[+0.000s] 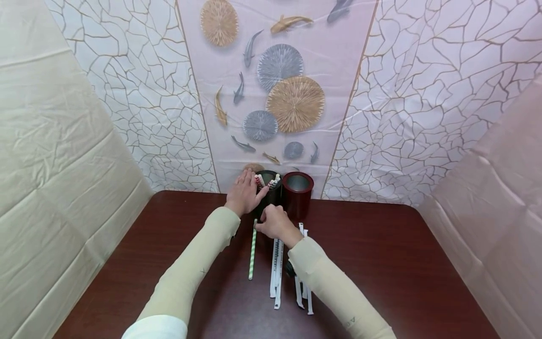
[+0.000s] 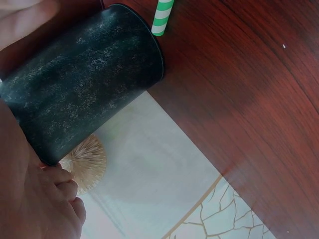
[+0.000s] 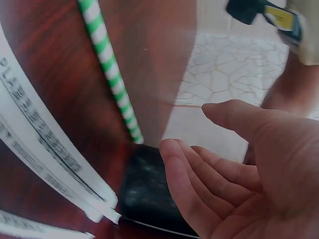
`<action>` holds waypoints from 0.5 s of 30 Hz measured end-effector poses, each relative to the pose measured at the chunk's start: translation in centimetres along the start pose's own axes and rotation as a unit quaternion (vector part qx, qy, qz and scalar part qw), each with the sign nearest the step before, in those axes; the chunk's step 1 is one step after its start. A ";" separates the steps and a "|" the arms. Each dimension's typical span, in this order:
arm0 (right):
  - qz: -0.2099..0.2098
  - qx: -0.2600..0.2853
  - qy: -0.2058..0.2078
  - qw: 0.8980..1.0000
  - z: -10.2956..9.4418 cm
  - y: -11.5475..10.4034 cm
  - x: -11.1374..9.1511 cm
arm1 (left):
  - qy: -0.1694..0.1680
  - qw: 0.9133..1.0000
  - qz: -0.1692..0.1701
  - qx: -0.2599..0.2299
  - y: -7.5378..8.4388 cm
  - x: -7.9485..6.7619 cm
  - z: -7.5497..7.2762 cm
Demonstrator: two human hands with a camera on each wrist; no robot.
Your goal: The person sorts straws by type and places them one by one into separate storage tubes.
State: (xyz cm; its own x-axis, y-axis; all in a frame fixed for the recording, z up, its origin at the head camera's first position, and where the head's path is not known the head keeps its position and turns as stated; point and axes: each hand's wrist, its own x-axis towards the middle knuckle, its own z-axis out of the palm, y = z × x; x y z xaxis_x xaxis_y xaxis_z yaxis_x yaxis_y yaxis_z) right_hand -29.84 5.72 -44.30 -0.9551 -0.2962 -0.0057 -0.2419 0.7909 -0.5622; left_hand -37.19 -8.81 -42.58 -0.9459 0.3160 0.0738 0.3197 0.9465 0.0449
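Observation:
A black cylindrical cup (image 1: 268,200) stands at the back of the table with red-striped and black-striped straws (image 1: 274,181) in it. My left hand (image 1: 243,194) holds it at the rim, thumb across the front and fingers at the left side. A green-and-white striped straw (image 1: 252,254) lies on the table in front of the cup. Just beside its far end is my right hand (image 1: 276,222). The right wrist view shows that hand's thumb apart from its loosely bent fingers (image 3: 182,169), with nothing between them.
A dark red cup (image 1: 298,190) stands right of the black one. Several straws in white printed wrappers (image 1: 277,270) lie on the dark wooden table (image 1: 381,263), some partly under my right forearm. A patterned cloth (image 1: 292,103) hangs behind the table.

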 end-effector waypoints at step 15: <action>0.024 0.031 0.012 0.999 4.4 1.8 1.2 | 0.006 1.000 0.002 -0.005 -0.1 0.0 0.1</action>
State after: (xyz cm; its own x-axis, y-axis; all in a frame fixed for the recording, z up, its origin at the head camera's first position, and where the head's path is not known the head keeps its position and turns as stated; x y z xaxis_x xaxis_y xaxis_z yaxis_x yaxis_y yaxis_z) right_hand -30.68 4.45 -49.01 -0.9693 -0.2453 -0.0154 -0.1848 0.7689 -0.6120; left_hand -37.26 -8.87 -42.67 -0.9442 0.3179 0.0866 0.3231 0.9448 0.0549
